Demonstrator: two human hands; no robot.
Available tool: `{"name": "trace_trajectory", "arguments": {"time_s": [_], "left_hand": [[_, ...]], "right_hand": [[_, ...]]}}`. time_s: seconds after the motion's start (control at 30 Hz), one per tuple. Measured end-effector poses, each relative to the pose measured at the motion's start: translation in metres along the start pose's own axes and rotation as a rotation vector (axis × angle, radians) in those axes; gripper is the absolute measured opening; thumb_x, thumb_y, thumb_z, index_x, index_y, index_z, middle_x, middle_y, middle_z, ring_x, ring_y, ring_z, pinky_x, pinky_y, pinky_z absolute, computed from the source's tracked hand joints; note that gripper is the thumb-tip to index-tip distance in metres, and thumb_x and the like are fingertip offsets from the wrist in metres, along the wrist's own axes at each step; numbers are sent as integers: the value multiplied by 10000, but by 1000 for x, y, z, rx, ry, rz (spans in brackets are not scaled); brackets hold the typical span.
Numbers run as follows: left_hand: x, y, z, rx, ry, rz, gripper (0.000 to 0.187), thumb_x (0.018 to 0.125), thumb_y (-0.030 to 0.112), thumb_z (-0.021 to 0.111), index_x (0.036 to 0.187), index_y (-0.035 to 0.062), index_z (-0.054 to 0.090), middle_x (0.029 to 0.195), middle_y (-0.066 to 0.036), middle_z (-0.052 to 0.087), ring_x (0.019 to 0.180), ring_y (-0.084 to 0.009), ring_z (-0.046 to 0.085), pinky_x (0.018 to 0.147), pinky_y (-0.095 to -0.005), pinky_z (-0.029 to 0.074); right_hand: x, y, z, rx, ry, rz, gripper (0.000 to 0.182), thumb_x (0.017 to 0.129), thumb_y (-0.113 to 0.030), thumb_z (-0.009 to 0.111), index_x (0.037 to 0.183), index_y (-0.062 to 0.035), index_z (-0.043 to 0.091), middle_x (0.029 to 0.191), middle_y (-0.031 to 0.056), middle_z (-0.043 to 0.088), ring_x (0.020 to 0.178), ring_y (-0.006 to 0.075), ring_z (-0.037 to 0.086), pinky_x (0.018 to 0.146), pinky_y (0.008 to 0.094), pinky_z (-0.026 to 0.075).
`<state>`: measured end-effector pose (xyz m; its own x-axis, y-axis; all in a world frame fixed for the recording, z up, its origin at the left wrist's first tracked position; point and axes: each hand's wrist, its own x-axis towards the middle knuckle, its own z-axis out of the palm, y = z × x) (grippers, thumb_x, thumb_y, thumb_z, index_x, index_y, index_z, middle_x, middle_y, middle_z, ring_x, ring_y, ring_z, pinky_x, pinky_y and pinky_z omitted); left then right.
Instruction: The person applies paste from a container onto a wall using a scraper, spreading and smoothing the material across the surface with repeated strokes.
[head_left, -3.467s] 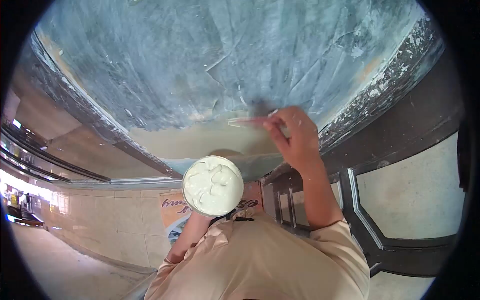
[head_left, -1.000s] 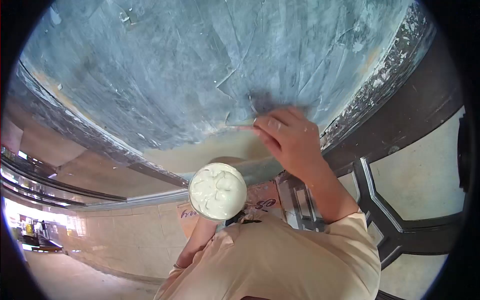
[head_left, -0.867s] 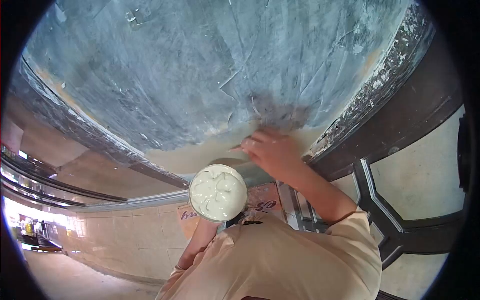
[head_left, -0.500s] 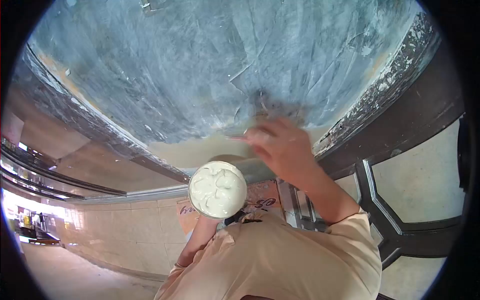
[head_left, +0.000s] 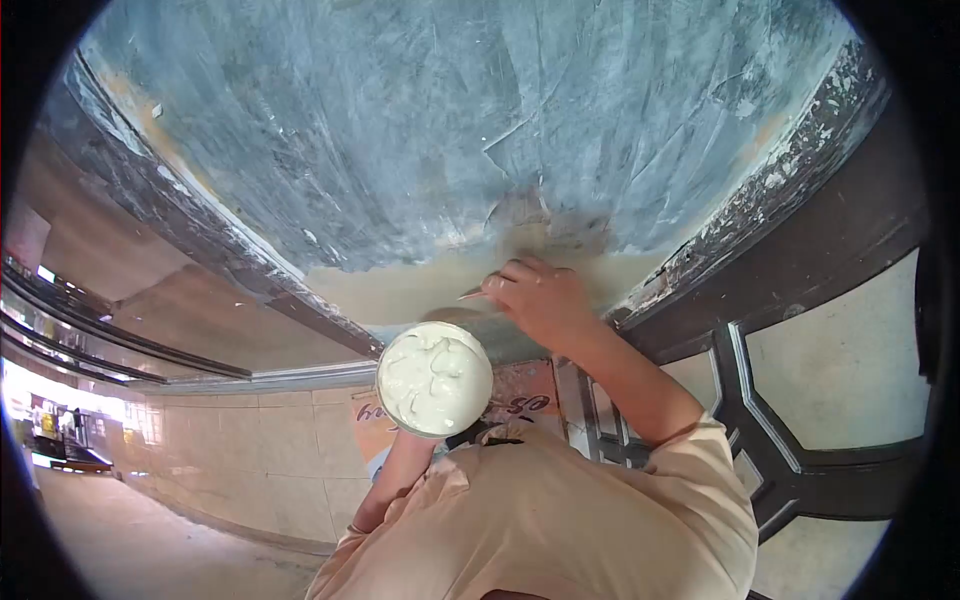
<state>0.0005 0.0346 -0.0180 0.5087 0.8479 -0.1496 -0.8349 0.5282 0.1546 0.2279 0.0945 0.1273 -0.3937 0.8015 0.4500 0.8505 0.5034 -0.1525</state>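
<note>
1. Head view: the right hand [head_left: 535, 298] is closed around a thin scraper blade [head_left: 472, 295], its tip pointing away from the fingers just above the tub [head_left: 434, 379].
2. The blade lies against the cream patch [head_left: 400, 290] on the blue-grey wall [head_left: 450, 130], right above the tub.
3. The tub, full of white putty, sits at the end of the left arm; the left hand is hidden beneath it, so I cannot tell its grip.
4. A dark door frame [head_left: 800, 250] runs beside the tub, past the right hand.
</note>
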Motion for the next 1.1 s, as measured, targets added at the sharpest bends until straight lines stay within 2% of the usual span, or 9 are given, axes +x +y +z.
{"name": "trace_trajectory", "arguments": {"time_s": [0.13, 0.2, 0.23, 0.33, 0.4, 0.5, 0.77, 1.0, 1.1], "left_hand": [[-2, 1, 0, -16, -57, 16, 579, 988, 523, 383, 1435, 157, 433, 1431, -92, 500, 1279, -279, 511, 1059, -495, 434], [-4, 2, -1, 4, -78, 45, 584, 988, 526, 380, 1439, 158, 429, 1439, -90, 492, 1283, -287, 506, 1058, -498, 434], [-10, 2, 17, -45, -289, 32, 563, 1009, 506, 297, 1468, 190, 382, 1493, -79, 427, 1347, -304, 434, 1113, -520, 369], [-10, 3, 1, -152, -252, -3, 575, 1006, 516, 281, 1472, 192, 375, 1502, -81, 415, 1349, -314, 431, 1115, -532, 361], [-13, 4, -2, -126, -214, 5, 575, 1006, 516, 280, 1472, 193, 376, 1503, -81, 414, 1349, -314, 430, 1116, -533, 360], [-16, 6, -6, -54, -95, 33, 575, 1007, 518, 277, 1472, 196, 376, 1505, -80, 411, 1351, -314, 429, 1117, -535, 356], [-20, 4, 19, -25, 179, 55, 576, 1007, 526, 271, 1474, 206, 375, 1510, -75, 404, 1366, -307, 409, 1127, -539, 339], [-12, 4, 12, -84, -65, -62, 570, 990, 523, 374, 1438, 176, 435, 1440, -87, 494, 1295, -300, 495, 1069, -517, 423], [-15, 0, 20, -15, -131, -8, 574, 987, 530, 374, 1439, 182, 436, 1444, -83, 491, 1295, -303, 495, 1069, -520, 421]], "right_hand": [[4, 6, -31, -34, 199, 30, 226, 744, -123, 762, 955, -154, 688, 914, 44, 671, 830, 260, 656, 669, 374, 537], [7, 0, -63, 25, 486, 40, 196, 772, -166, 747, 960, -175, 695, 954, 31, 664, 897, 229, 650, 658, 369, 540], [5, 0, -61, 24, 486, 42, 196, 772, -166, 747, 960, -175, 695, 954, 31, 664, 897, 229, 650, 658, 369, 540], [-12, -1, -30, 47, 381, 3, 187, 806, -229, 691, 985, -178, 675, 895, 23, 649, 820, 237, 649, 612, 354, 540], [-33, 11, 31, 61, 77, 56, 202, 800, -235, 699, 996, -195, 672, 880, 22, 646, 811, 236, 647, 619, 360, 535], [-41, 18, 68, -74, -32, 123, 179, 830, -220, 694, 1004, -190, 670, 928, 3, 648, 828, 239, 647, 635, 384, 535], [2, 5, -82, -27, 481, 98, 218, 774, -187, 740, 985, -181, 686, 871, 12, 639, 875, 229, 636, 671, 392, 534], [-40, 30, 18, -74, -11, 114, 100, 825, -203, 725, 906, -161, 686, 978, 46, 669, 830, 273, 634, 681, 396, 531], [-25, 40, -25, -128, 228, 183, 76, 838, -190, 709, 900, -153, 683, 957, 36, 669, 837, 265, 633, 671, 386, 527]]}}
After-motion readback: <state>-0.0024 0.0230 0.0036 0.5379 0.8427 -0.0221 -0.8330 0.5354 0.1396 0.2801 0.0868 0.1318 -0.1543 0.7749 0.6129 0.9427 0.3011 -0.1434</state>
